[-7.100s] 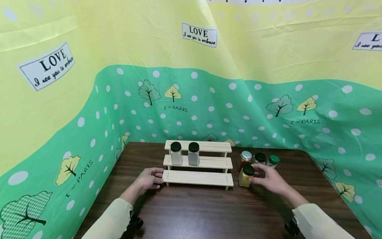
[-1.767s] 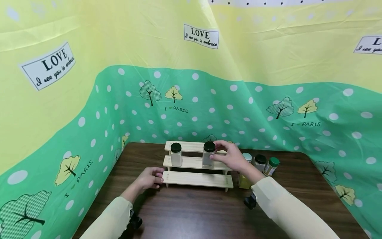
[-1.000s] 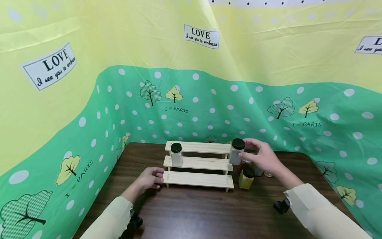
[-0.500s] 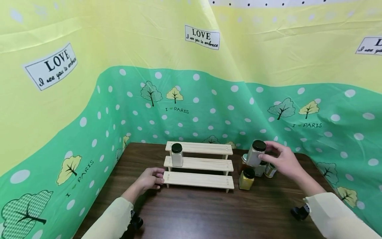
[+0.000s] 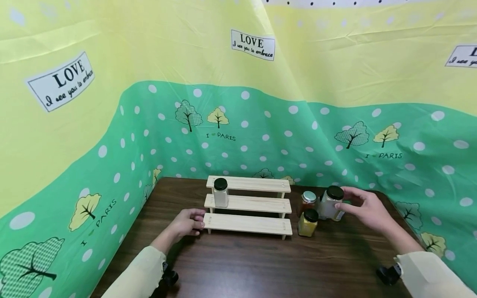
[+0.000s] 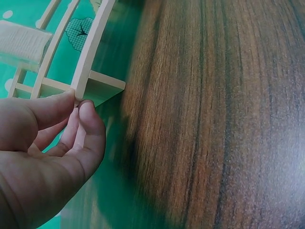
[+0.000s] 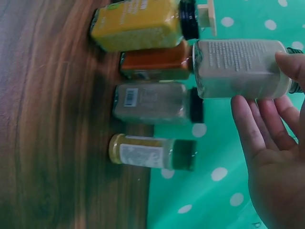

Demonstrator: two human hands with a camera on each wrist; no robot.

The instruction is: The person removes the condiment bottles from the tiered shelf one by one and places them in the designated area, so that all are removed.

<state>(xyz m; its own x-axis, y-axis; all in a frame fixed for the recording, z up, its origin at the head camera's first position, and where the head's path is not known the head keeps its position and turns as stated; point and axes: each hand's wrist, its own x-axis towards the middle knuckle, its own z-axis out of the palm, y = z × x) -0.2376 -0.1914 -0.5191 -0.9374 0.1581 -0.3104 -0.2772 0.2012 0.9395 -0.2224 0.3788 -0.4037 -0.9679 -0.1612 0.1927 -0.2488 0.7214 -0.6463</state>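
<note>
My right hand (image 5: 367, 207) holds a black-lidded jar of greyish powder (image 5: 330, 203) between thumb and fingers; in the right wrist view the jar (image 7: 240, 69) is off the table. Near it stand a yellow jar (image 5: 307, 223), a silver-lidded reddish jar (image 5: 307, 203), a greyish jar (image 7: 151, 102) and a green-lidded jar (image 7: 145, 152). The left hand (image 5: 184, 222) pinches the left end of the lowest step (image 5: 246, 224) of a three-step wooden rack, seen close in the left wrist view, thumb and fingertips on its corner (image 6: 90, 57). A black-lidded white jar (image 5: 221, 196) stands on the middle step's left side.
Behind the dark wooden table (image 5: 238, 265) hangs a green and yellow cloth (image 5: 261, 124), which also runs along both sides. The cluster of jars stands right of the rack, towards the table's back right.
The right hand has taken the greyish jar from the middle step and carried it right, over the other jars, then a little lower. My left hand stays at the rack.
</note>
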